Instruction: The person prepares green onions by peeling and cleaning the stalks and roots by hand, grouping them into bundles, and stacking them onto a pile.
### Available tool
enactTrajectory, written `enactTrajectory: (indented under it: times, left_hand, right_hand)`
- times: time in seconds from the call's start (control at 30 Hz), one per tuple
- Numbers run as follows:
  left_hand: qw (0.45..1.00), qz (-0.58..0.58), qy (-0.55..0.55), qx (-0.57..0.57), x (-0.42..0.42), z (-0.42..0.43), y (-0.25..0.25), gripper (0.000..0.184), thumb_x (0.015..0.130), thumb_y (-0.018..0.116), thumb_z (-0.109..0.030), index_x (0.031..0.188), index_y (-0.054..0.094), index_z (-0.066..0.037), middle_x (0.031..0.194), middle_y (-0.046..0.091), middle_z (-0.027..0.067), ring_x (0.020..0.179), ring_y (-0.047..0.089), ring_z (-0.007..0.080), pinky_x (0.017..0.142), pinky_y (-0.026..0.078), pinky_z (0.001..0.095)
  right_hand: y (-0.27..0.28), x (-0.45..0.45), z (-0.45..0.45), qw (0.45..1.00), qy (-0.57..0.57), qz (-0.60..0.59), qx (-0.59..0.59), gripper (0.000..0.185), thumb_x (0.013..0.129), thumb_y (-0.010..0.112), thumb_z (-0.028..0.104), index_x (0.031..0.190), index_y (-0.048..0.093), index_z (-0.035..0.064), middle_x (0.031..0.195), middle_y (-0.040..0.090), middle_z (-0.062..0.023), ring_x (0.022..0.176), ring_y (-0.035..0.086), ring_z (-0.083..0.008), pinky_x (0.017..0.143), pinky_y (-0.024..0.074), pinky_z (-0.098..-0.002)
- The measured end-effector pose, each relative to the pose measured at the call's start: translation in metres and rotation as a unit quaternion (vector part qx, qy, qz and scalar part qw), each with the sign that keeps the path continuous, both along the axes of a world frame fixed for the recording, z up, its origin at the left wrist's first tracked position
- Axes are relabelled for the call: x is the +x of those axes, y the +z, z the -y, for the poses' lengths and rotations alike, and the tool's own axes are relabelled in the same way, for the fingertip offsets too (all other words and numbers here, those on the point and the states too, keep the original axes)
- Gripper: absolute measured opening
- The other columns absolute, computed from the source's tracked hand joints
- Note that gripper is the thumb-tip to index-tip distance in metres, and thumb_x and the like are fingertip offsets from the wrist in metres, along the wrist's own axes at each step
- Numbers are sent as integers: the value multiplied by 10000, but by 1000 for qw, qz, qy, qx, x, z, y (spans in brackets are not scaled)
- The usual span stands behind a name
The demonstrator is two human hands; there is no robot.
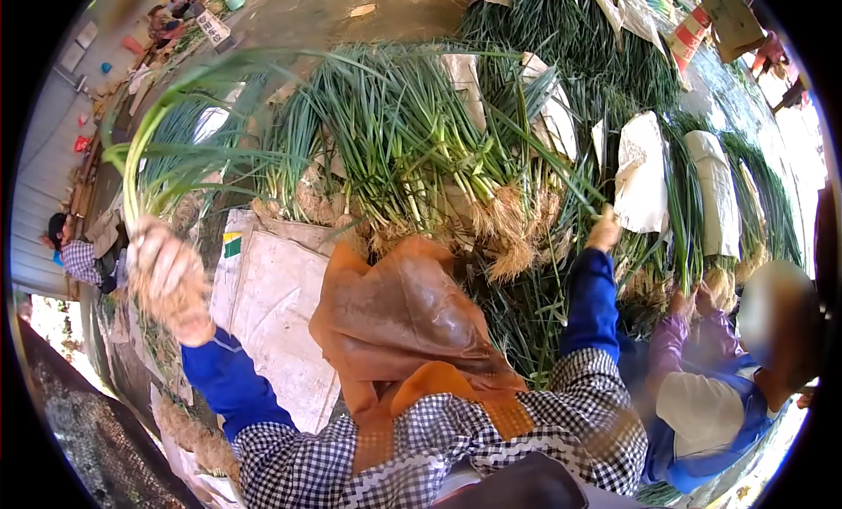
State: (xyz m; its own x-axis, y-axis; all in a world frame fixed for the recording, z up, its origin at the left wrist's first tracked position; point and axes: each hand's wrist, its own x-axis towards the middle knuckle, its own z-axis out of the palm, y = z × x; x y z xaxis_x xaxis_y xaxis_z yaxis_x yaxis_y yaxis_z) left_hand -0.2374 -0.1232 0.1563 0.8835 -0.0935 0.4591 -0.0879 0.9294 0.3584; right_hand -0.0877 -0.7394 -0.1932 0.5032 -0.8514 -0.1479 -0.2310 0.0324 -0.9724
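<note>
I'd call this a produce sorting and packing area, likely a roofed shed or yard; I see long green onions [395, 132], roots on, heaped in rows across the ground, with pale wrapping sheets [643, 171] laid over some bundles; a ribbed wall panel [35, 193] runs along my left, and bright daylight comes in at the right edge; a co-worker [702, 412] sits among the bundles, and a person in checks [81, 259] sits farther off.
</note>
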Motion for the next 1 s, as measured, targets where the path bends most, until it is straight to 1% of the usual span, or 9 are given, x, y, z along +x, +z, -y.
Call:
enactTrajectory:
  times: [0.1,0.2,0.33,0.4,0.47,0.67,0.8,0.9,1.0]
  left_hand:
    - [980,-145,100,87,37,6,-29,227,902,407,-87,1112,439,-6,628,449,-3,403,407,74,340,358,202]
    - [958,-204,115,163,83,20,-113,232,886,449,-97,1111,462,-44,652,450,2,438,407,73,373,354,193]
    - [936,-261,103,213,89,88,-182,248,821,557,-127,1057,519,-58,745,546,47,462,439,69,366,378,184]
    - [943,-293,69,139,84,113,-212,241,812,563,-108,1041,521,-47,761,563,62,506,481,82,388,406,188]
    - [958,-272,-62,64,78,133,-240,227,802,576,-110,1013,532,-40,764,565,62,531,495,90,408,422,193]
    - [924,-358,-126,42,7,226,-279,267,772,608,-111,1026,558,-47,810,594,87,571,528,117,461,445,202]
    - [927,-355,-122,29,-15,263,-270,260,746,601,-73,998,564,-24,838,610,87,731,601,174,672,508,252]
    - [913,-382,-135,46,-20,264,-286,266,729,601,-54,993,567,-38,877,601,98,769,598,201,707,509,308]
    - [914,-364,-164,69,-24,264,-297,252,726,595,-45,977,572,-49,885,577,95,777,577,209,719,497,350]
  right_hand:
    - [27,-7,-116,950,247,-33,-190,262,818,559,358,937,626,135,728,621,-68,610,564,-174,571,464,-310]
    - [58,14,-196,701,452,-170,-524,222,750,608,363,878,649,186,796,656,-70,688,630,-226,620,501,-333]
    - [53,51,-218,620,570,-265,-470,307,713,566,324,892,661,92,900,661,-100,902,617,-270,746,490,-347]
    - [19,72,-191,623,601,-151,-477,107,789,559,209,748,605,122,712,601,-12,574,556,-148,563,498,-264]
    - [129,11,-178,799,587,-114,-64,161,806,592,200,853,633,52,659,603,-55,524,541,-108,442,434,-246]
    - [-11,-95,-112,793,602,-74,-55,218,861,570,204,958,637,21,754,605,-28,601,520,-92,526,411,-195]
    - [62,-122,-143,849,479,-47,218,173,840,575,145,929,625,5,720,528,56,654,453,-36,576,390,-189]
    - [47,-120,-158,868,479,44,-125,185,831,601,168,969,623,47,752,565,25,648,486,-75,569,392,-208]
    - [78,-101,-189,820,538,13,-196,233,841,601,198,997,614,26,837,620,-14,757,531,-102,684,440,-260]
